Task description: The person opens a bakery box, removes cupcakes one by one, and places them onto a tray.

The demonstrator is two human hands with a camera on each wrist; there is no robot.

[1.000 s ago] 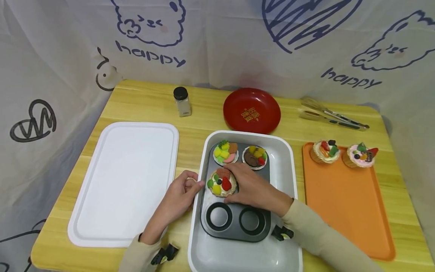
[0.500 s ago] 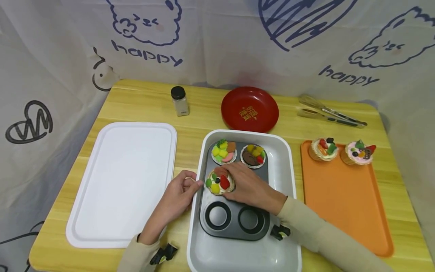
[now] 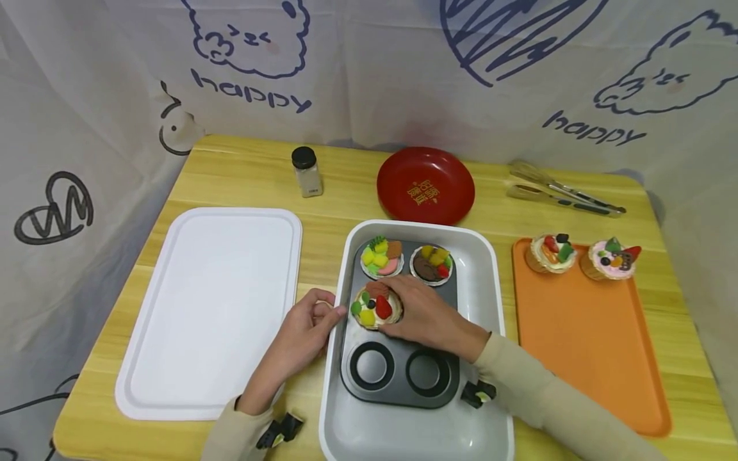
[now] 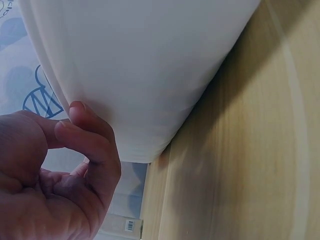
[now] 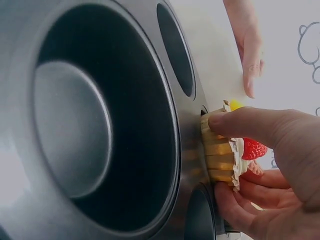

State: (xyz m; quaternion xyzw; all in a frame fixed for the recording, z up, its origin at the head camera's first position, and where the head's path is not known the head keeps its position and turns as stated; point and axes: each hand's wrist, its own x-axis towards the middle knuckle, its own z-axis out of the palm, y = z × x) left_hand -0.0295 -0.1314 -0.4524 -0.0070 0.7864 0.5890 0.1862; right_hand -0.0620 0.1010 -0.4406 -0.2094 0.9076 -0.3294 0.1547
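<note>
My right hand (image 3: 429,317) grips a fruit-topped cupcake (image 3: 377,307) by its sides, over the middle-left cup of a dark muffin pan (image 3: 398,394). In the right wrist view, thumb and fingers pinch the gold pleated wrapper (image 5: 220,155); its base is at the pan surface, and how deep it sits is hidden. Two more cupcakes, one with yellow and green pieces (image 3: 380,258) and one chocolate (image 3: 429,266), fill the back cups. The pan lies inside a white tub (image 3: 484,422). My left hand (image 3: 302,330) pinches the tub's left rim, with fingers curled against its outer wall (image 4: 150,70).
An orange tray (image 3: 582,346) at the right bears two cupcakes, one white-topped (image 3: 550,253) and one pink-topped (image 3: 610,259). Tongs (image 3: 565,198), a red plate (image 3: 425,186) and a shaker (image 3: 307,173) stand behind. A white tray (image 3: 213,314) lies left.
The head view shifts slightly. My right hand and the cupcake have moved very little over the same cup; the left hand stays at the tub's rim.
</note>
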